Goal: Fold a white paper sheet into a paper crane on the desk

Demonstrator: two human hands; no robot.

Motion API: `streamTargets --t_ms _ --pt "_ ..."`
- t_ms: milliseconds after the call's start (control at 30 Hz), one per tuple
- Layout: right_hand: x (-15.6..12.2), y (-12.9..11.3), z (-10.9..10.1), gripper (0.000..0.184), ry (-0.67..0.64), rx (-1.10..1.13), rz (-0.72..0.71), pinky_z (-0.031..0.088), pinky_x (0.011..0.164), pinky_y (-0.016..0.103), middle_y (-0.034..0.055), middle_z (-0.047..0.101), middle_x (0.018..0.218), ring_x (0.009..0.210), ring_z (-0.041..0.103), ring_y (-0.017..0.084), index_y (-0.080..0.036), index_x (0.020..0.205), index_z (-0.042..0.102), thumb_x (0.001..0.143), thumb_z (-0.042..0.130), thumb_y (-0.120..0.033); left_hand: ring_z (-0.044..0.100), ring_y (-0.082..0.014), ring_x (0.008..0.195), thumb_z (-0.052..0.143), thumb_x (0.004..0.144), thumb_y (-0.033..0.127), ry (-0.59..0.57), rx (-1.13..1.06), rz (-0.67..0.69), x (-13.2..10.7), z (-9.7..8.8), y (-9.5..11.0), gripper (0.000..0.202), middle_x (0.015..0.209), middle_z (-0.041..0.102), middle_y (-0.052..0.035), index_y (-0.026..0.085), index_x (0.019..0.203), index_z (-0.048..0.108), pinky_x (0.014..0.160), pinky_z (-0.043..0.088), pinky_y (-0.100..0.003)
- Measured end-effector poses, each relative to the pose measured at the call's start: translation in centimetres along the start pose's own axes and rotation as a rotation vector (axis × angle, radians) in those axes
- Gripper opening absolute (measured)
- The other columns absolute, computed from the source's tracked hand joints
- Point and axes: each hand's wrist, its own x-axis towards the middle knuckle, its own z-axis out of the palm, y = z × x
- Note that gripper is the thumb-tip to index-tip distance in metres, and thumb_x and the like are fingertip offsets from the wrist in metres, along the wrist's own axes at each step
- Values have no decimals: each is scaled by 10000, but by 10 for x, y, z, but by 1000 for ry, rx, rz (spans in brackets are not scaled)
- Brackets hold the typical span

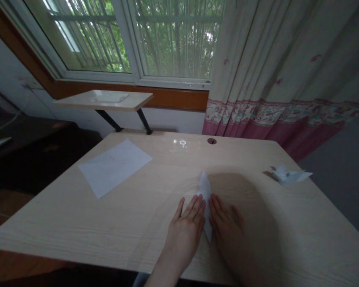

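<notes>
A narrow piece of folded white paper (205, 187) lies on the desk, pointed at its far and near ends. My left hand (187, 223) rests palm down along its left side, fingers stretched out and touching the edge. Along the right side lies my right hand (227, 225), also flat with fingers extended, its fingertips at the paper's edge. Part of the paper is covered by the fingers.
A flat white sheet (115, 167) lies at the desk's left. Near the right edge sits a folded paper shape (289, 175). A small raised shelf (137, 101) stands at the back left, and a round cable hole (212, 141) is by the back edge of the desk (113, 235).
</notes>
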Motion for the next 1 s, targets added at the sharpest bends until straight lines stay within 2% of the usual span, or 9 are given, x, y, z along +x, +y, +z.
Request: streamTargets --t_ms 100,200,400,567,733,833,933,1000 --pt "1 -2 -1 607 -30 -18 1 198 1092 613 60 155 1507 1404 204 238 -155 1442 324 845 263 -65 412 -196 1333 352 996 260 0 13 15 -1 -2 0 401 1437 431 -69 171 1373 456 1137 281 -470" --pt "1 -2 -5 578 -62 4 6 162 1101 611 69 147 1507 1406 199 232 -142 1456 278 880 255 -102 397 -201 1343 348 1000 301 -26 0 11 -2 -6 -1 419 1453 412 -67 191 1398 419 1159 201 -501" --pt "-3 6 -18 561 -138 98 -22 98 1124 579 45 110 1525 1424 113 213 -150 1476 197 928 284 -236 249 -203 1413 403 970 273 -188 -80 49 -2 -19 -6 550 1523 273 -60 202 1482 216 1161 55 -568" --pt "-5 10 -29 645 -211 138 -56 33 1137 549 31 53 1539 1430 26 188 -135 1484 132 878 331 -230 237 -201 1417 460 941 270 -248 -151 55 -1 -24 -12 595 1531 252 -46 225 1481 215 1156 -17 -570" --pt "-6 11 -32 698 -201 163 -54 14 1139 544 38 56 1545 1431 12 185 -130 1485 140 833 368 -231 272 -210 1405 479 932 266 -237 -185 54 0 -27 -13 583 1519 286 -52 227 1469 256 1150 -20 -582" --pt "-7 13 -32 740 -203 173 -81 3 1140 541 48 59 1546 1432 17 185 -128 1484 145 794 396 -220 312 -215 1387 460 945 270 -187 -177 64 1 -25 -11 540 1500 332 -56 224 1457 295 1158 14 -571" --pt "-8 17 -32 814 -205 196 -122 -7 1137 545 75 45 1546 1433 5 204 -115 1485 124 757 464 -245 359 -212 1364 395 980 289 -145 -159 20 1 -23 -7 441 1468 397 -48 227 1417 380 1161 48 -570" --pt "-9 21 -32 872 -212 215 -138 -9 1136 552 98 38 1547 1434 3 223 -104 1484 105 745 527 -288 358 -217 1365 387 986 344 -149 -161 -22 1 -21 -4 444 1470 391 -56 220 1413 386 1158 67 -581"
